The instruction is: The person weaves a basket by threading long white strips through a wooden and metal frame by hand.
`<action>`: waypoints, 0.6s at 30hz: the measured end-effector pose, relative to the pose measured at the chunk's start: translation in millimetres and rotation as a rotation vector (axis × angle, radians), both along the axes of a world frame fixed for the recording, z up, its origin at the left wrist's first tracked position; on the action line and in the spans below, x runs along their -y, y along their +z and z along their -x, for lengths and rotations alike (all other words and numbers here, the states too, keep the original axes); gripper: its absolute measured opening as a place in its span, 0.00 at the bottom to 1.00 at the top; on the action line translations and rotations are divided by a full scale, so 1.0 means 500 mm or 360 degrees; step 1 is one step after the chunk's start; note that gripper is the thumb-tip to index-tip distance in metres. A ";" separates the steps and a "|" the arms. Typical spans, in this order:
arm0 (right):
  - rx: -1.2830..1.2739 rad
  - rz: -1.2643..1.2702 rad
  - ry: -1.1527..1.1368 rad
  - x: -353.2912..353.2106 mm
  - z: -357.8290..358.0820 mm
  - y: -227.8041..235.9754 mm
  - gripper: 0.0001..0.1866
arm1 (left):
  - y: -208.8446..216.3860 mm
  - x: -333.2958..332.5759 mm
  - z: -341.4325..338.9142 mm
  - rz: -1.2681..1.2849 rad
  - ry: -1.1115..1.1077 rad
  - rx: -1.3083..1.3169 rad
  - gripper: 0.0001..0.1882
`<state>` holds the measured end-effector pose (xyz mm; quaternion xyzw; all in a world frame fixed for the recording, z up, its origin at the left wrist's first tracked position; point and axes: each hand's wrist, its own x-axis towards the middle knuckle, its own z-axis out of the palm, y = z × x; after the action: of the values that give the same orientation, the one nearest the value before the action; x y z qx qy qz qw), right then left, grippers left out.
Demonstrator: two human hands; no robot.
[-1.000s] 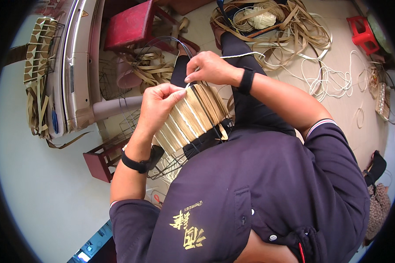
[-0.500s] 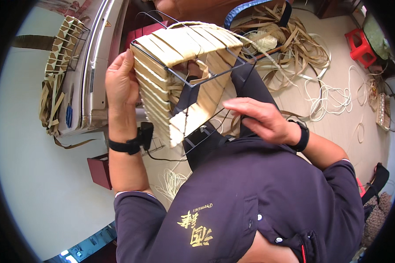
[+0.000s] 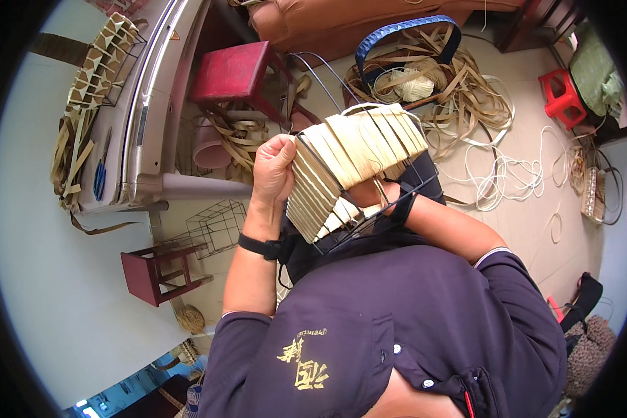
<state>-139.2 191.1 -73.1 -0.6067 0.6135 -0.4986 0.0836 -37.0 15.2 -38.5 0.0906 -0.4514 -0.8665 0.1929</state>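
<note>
A wire-framed basket (image 3: 369, 143) wrapped in pale flat strips rests tilted over my lap, its open side turned toward me. Its black wire rim shows along the near and right edges. My left hand (image 3: 274, 166) pinches its upper left corner between thumb and fingers. From the right, my right hand (image 3: 366, 194) reaches inside, and the basket walls hide its fingers. A narrow loose strip (image 3: 381, 189) hangs beside that hand. Thin black wires stick up behind the basket.
Tangled tan strips (image 3: 475, 104) and a ball of cord (image 3: 412, 85) lie on the floor ahead. Red stools stand at left (image 3: 157, 275), ahead (image 3: 230, 73) and right (image 3: 563, 99). On the table at left lie blue-handled scissors (image 3: 99, 177) and a woven strip piece (image 3: 96, 76).
The basket has come down and to the right, tipping toward me. My left hand moved with it, still gripping the corner. My right hand went from outside, fingers extended, into the basket.
</note>
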 end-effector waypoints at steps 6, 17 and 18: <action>0.1330 0.0161 0.0023 -0.017 -0.026 -0.035 0.16 | -0.006 -0.005 0.012 -0.0009 -0.0082 -0.0045 0.07; 0.2313 0.0000 0.0708 -0.162 -0.044 0.032 0.20 | 0.020 0.020 -0.013 0.0063 0.0014 0.0059 0.06; 0.2313 0.0001 0.0713 -0.164 -0.044 0.028 0.20 | 0.023 0.023 -0.016 0.0068 -0.0007 0.0052 0.06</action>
<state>-117.4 273.1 -59.2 -0.2358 0.2660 -0.7441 0.5656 -29.0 3.4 -27.0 0.0994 -0.4731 -0.8555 0.1854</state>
